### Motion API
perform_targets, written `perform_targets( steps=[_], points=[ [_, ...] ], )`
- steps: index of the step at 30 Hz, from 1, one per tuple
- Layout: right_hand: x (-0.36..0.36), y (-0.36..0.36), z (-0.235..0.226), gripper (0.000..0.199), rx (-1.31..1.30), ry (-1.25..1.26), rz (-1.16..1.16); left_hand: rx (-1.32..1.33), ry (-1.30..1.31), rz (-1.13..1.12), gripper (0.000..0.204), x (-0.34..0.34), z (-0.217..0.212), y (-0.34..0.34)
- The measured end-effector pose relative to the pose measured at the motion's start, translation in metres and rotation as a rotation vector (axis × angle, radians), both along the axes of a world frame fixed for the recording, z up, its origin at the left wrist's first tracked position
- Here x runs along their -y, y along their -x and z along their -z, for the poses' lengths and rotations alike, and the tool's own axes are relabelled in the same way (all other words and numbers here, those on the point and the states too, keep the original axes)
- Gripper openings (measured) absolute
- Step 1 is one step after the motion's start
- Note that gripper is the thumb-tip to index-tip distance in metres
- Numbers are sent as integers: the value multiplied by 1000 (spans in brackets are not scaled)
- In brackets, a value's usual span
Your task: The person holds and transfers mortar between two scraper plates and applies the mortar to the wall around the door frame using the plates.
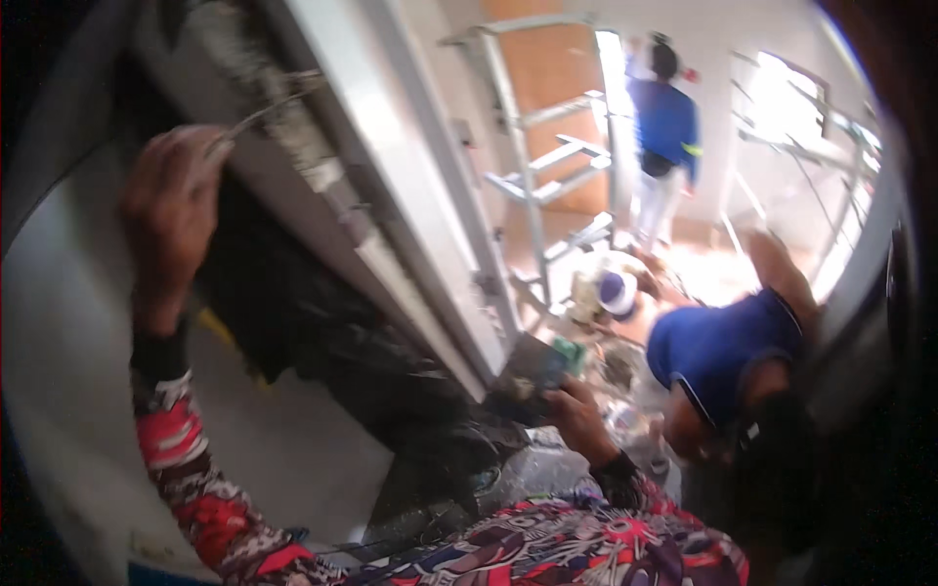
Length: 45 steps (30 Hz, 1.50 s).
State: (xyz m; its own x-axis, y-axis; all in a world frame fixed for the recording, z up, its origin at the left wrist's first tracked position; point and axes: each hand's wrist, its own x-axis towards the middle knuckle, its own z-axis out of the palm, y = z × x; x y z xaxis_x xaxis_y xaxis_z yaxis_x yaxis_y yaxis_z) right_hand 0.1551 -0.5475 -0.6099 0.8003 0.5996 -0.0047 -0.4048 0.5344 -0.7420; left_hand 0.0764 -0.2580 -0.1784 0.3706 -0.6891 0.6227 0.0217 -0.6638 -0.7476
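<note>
Raised at the far left, my left hand (174, 210) is closed around a thin metal tool (262, 115) whose exact kind I cannot make out. Its tip reaches a rough, pale strip of filler (303, 146) running down the wall edge beside a white door frame (386, 127). Lower, near the foot of the frame, my right hand (583, 422) grips a dark flat board (528, 376) by its near right side. Small pale smears show on the board. Patterned red, black and white sleeves cover both forearms.
Black plastic sheeting (322, 342) hangs below the left wall edge. Close on the right, a person in a blue sleeveless top (723, 342) bends forward. Beyond stand a metal stepladder (532, 186), a person in blue (664, 127) and a scaffold frame (743, 176). A purple-and-white cap (616, 291) shows lower down.
</note>
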Motion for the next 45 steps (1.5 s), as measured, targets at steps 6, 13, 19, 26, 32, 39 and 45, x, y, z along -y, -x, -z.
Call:
perform_targets(
  steps=[6, 13, 19, 26, 32, 39, 45],
  points=[
    [-1, 8, 3, 40, 36, 17, -37, -63, 178, -5, 14, -8, -12, 20],
    [3, 4, 1, 38, 89, -4, -36, -155, 892, 273, 44, -21, -33, -5],
    [10, -2, 11, 37, 56, -16, -81, -305, 1350, 509, 42, -45, -53, -18],
    [7, -6, 9, 40, 37, -88, -92, -238, 1079, 161, 31, -48, -65, -16],
    [8, -14, 12, 40, 37, -49, -71, -192, 1041, 2, 28, -39, -73, -22],
    [6, -14, 22, 35, 4, -32, -29, -108, 711, -202, 30, -51, -88, -8],
    [-4, -25, 53, 36, -3, -10, -74, -213, 626, -91, 32, -22, -87, -4]
  ],
)
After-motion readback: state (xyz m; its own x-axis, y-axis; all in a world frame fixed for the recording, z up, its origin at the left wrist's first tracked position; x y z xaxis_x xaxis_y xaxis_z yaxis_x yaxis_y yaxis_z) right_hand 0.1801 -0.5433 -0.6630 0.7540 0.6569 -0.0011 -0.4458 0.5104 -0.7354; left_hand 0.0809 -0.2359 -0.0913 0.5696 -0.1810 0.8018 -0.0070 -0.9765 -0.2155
